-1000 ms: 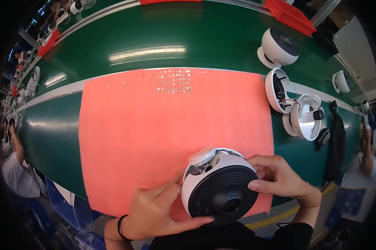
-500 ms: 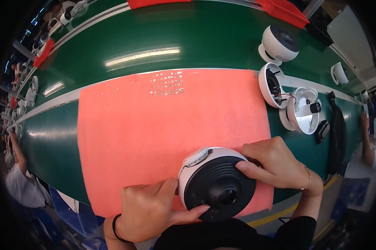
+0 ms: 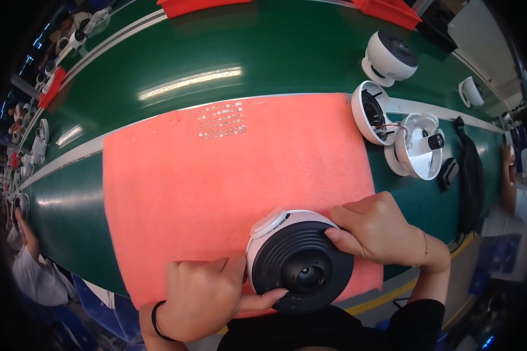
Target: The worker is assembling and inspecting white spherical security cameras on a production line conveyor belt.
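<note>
A round white security camera point(image 3: 301, 266) with a black ridged front faces up at me near the bench's front edge, its lens toward me. My left hand point(image 3: 202, 297) grips its left side, the thumb lying on the lower black face. At the upper right rim, my right hand point(image 3: 380, 229) pinches the housing with its thumb on the black front. A white round base point(image 3: 268, 223) juts from the housing's upper left. Beneath lies a pink foam mat point(image 3: 234, 175). Rows of small screws point(image 3: 222, 121) are set out on its far part.
To the right sit an opened camera shell point(image 3: 373, 113) with wires, its other half point(image 3: 420, 146), and a black part point(image 3: 448, 174). A finished-looking white camera point(image 3: 390, 57) stands farther back on the green bench point(image 3: 275, 47). Red trays point(image 3: 389, 11) line the far edge. Other people work at both sides.
The camera has turned slightly in my hands, its lens shifting a little left and up. My view has shifted a bit, and both hands keep their grip.
</note>
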